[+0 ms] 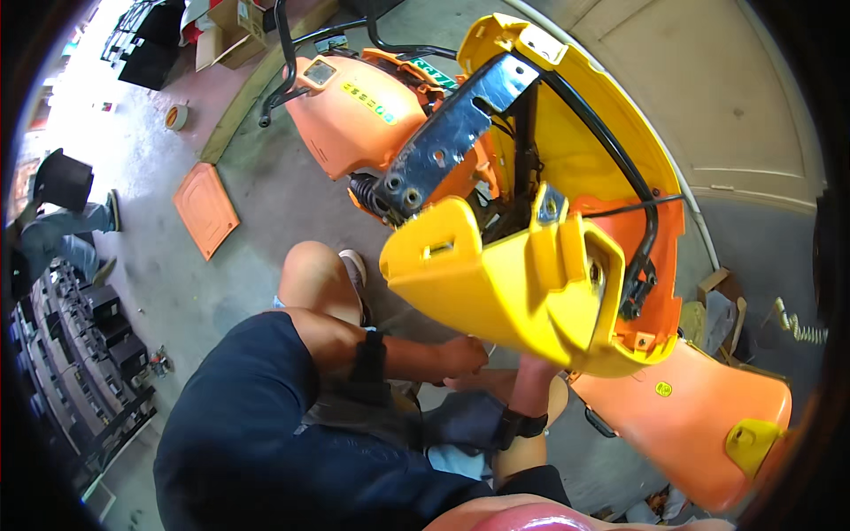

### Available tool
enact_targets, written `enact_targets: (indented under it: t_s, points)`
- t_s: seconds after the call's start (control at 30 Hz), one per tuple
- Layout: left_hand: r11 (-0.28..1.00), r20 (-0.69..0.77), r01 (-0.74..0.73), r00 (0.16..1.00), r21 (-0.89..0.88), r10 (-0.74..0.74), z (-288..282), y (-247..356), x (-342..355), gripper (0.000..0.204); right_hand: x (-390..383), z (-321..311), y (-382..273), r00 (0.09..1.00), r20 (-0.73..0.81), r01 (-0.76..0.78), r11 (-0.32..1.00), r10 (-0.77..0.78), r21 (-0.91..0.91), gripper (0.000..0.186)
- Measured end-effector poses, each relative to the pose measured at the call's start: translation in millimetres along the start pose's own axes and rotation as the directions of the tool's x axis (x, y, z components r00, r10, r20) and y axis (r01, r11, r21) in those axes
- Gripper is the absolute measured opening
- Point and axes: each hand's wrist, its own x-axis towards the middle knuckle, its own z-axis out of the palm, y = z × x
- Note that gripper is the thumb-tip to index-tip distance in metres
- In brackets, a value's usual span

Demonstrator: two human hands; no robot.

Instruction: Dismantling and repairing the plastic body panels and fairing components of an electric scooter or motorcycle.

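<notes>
In front of me stands a partly taken-apart scooter with a yellow shell panel (478, 283) over its near side. My left hand (462, 357) is closed below this panel's lower edge, near my bent knees; what it holds, if anything, cannot be made out. My right hand (535, 365) reaches up under the panel, which hides its fingers. Above the panel, a black metal bracket (452, 133) slants across the orange front body (354, 106). A curved black tube (611, 133) runs along the inside of the larger yellow shell (575, 115).
An orange panel (691, 398) with a yellow corner piece lies at the right. Another orange panel (206, 211) is on the floor at the left. A person (62, 212) and black parts (80, 354) are at the far left. Cardboard boxes (235, 35) stand behind.
</notes>
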Motion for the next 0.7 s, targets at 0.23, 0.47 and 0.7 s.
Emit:
enact_targets:
  t_s: [0.23,0.47,0.7]
  points:
    - [0.996,-0.06,-0.072,0.996,-0.043,0.07,13.0,8.5,-34.4,0.021,-15.9,-17.8,-8.3,0.972,-0.191,-0.198,0.906,0.134,-0.374,0.038]
    - [0.978,-0.19,-0.164,0.972,-0.132,0.138,26.0,38.7,-71.7,0.021,-68.2,-44.6,-5.8,0.887,-0.159,-0.374,0.473,0.432,-0.798,0.04]
    - [0.819,-0.162,0.162,0.942,-0.55,-0.295,0.3,-39.0,-74.8,0.019,-120.2,-37.5,11.6,0.709,-0.305,-0.406,0.014,0.636,-0.914,0.032]
